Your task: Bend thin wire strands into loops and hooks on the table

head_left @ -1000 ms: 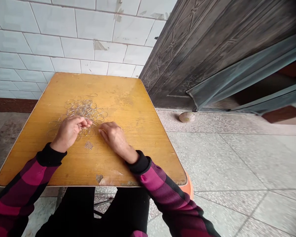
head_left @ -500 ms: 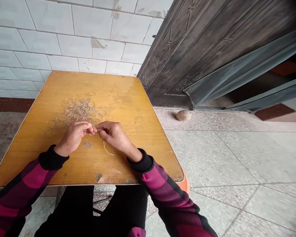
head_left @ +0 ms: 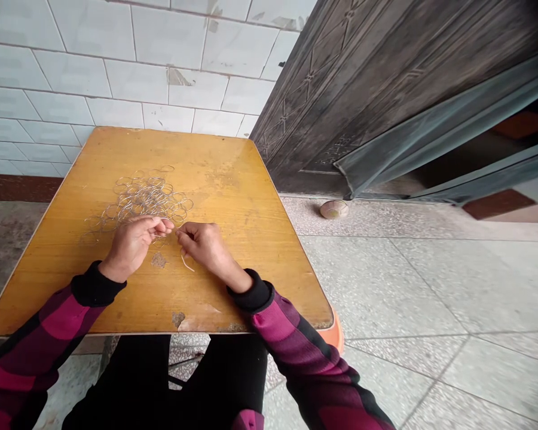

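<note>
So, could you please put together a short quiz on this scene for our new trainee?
1. True or false: the wire rings lie on the floor.
2. Which hand is closer to the pile of rings: A, the left hand, or B, the right hand?
3. Fill in the blank: a thin loose wire curves out below the ___ hand.

Key: 1. False, they lie on the wooden tabletop. 2. A. 3. Right.
</note>
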`<state>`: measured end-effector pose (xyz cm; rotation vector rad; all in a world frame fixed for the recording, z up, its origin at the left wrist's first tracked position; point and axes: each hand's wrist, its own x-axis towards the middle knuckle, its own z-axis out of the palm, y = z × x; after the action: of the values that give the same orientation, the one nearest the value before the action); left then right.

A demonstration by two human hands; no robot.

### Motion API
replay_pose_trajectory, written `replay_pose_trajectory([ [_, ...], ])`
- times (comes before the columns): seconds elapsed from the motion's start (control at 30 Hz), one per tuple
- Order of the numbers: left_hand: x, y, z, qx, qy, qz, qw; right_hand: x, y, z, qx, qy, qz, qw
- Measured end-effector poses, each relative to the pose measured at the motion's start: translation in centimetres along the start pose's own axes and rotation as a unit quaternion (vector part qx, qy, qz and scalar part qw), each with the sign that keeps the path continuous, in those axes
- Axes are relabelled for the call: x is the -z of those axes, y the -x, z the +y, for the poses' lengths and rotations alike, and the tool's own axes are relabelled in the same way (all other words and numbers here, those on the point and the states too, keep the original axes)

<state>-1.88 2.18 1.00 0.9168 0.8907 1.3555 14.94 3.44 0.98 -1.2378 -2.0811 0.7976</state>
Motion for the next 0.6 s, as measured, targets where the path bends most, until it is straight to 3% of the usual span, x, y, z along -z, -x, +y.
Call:
replay_pose_trajectory([
  [0.33, 1.0, -0.9, 2.2, 0.040, 0.044, 0.089, 0.994, -0.6, -0.1, 0.3, -0.114, -0.150, -0.060, 0.980],
  [0.6, 2.3, -1.6, 3.2, 0.033, 0.059, 0.134, 0.989, -0.7, -0.3, 0.2, -0.162, -0.193, -0.060, 0.966],
])
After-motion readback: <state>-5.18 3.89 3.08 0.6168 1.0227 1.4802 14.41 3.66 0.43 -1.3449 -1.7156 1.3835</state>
